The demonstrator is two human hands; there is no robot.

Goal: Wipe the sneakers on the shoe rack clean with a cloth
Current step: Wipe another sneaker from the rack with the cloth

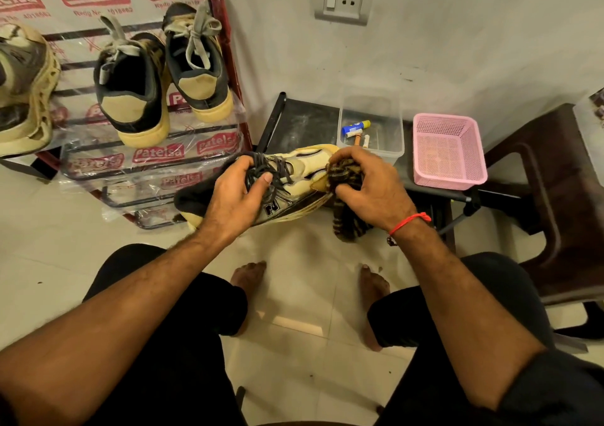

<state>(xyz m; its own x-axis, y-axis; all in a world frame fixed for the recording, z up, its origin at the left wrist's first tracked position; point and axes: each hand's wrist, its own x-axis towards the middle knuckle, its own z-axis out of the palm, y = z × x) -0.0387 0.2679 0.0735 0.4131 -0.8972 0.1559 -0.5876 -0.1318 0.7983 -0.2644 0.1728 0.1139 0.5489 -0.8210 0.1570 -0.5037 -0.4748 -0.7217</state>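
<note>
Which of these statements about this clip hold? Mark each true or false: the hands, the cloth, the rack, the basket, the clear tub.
1. The left hand grips the sneaker at its laces. True.
2. The right hand is empty. False: it holds a striped cloth against the sneaker's toe end.
3. Two dark sneakers with tan heels stand on the rack. True.
4. The pink basket holds a cloth. False: nothing shows inside it.
5. The clear tub sits left of the pink basket and holds small items. True.
6. The held sneaker rests on the rack. False: it is held off the rack, above the floor.
</note>
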